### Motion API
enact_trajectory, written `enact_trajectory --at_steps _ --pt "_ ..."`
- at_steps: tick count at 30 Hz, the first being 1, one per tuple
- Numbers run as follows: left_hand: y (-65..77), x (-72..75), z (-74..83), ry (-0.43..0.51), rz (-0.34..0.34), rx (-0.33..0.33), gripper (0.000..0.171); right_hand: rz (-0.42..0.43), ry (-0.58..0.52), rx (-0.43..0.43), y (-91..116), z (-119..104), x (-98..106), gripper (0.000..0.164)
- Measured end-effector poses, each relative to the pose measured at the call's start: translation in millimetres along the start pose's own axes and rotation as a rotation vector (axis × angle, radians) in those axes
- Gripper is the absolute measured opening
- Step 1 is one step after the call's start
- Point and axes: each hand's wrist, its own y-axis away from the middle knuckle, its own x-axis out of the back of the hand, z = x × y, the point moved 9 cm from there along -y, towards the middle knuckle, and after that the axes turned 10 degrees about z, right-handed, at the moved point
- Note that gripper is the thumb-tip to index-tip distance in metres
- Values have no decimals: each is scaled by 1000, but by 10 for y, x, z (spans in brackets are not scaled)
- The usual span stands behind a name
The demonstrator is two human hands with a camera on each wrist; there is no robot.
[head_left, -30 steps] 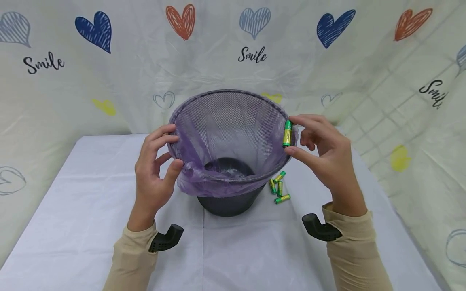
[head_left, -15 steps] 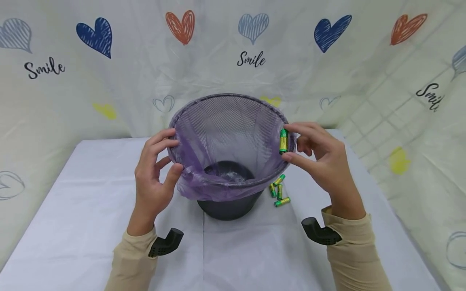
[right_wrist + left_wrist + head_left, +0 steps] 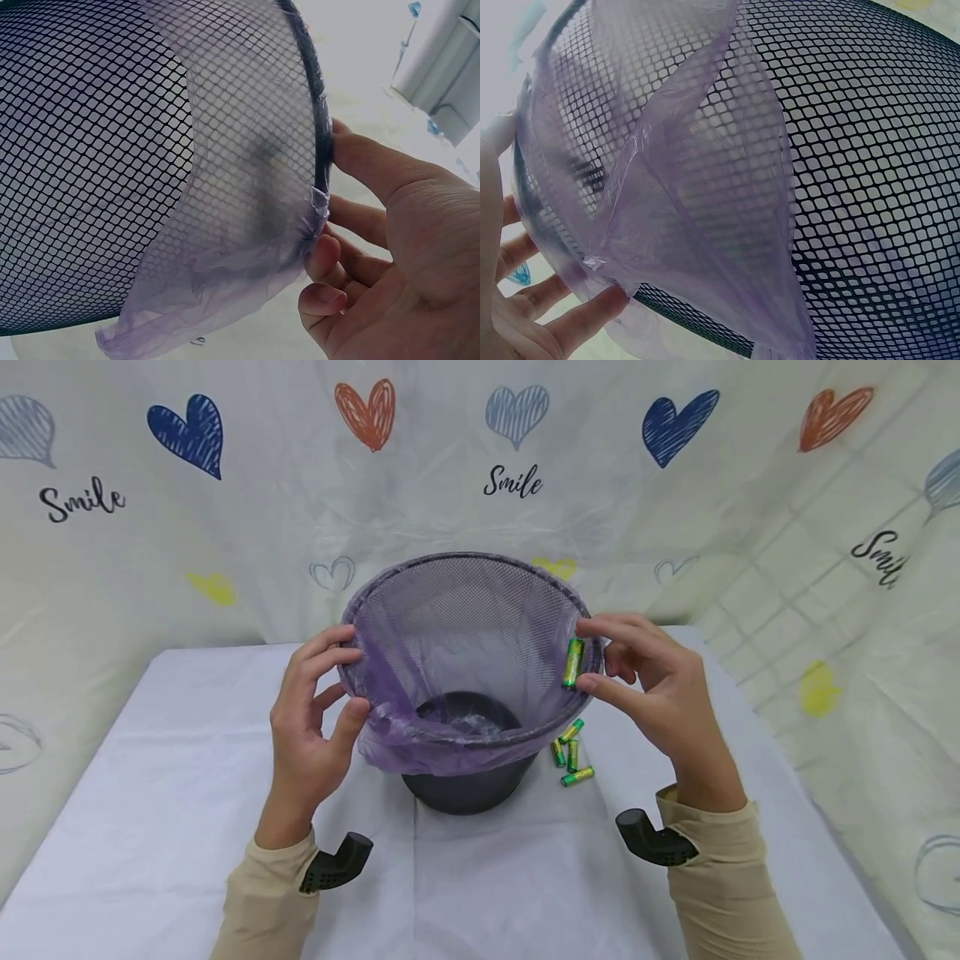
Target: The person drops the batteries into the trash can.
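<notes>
A black mesh wastebasket (image 3: 463, 795) stands on the table, lined with a purple plastic bag (image 3: 442, 758) folded over its rim. My left hand (image 3: 311, 735) holds the lined rim at the left, thumb and fingers spread along it. At the right side of the rim is my right hand (image 3: 652, 685), its thumb and forefinger apart. Just inside the rim, a green and yellow battery (image 3: 573, 662) sits tilted, with a gap between it and the forefinger. In the right wrist view, fingers (image 3: 322, 259) lie close to the rim and liner; a dark blur shows through the mesh.
Several more green and yellow batteries (image 3: 577, 776) lie on the white tablecloth (image 3: 187, 760), right beside the basket's base. Behind the table hangs a pale backdrop (image 3: 420, 502) printed with hearts. Each sleeve carries a black wrist-mounted device (image 3: 656, 837).
The battery was between the right forefinger and thumb. Now it is lower, tilted and separated from the forefinger. The left hand stays at the rim; the head view shifts slightly.
</notes>
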Motion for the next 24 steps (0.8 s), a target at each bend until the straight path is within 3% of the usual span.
enact_trajectory --at_steps 8,19,24 --pt "56 31 -153 29 -5 10 53 7 -21 35 9 -34 20 41" --pt "44 16 -142 35 -6 2 54 69 -24 8 79 33 194 42" --pt "3 -7 -12 26 -6 5 55 89 -1 -19 144 103 280 43"
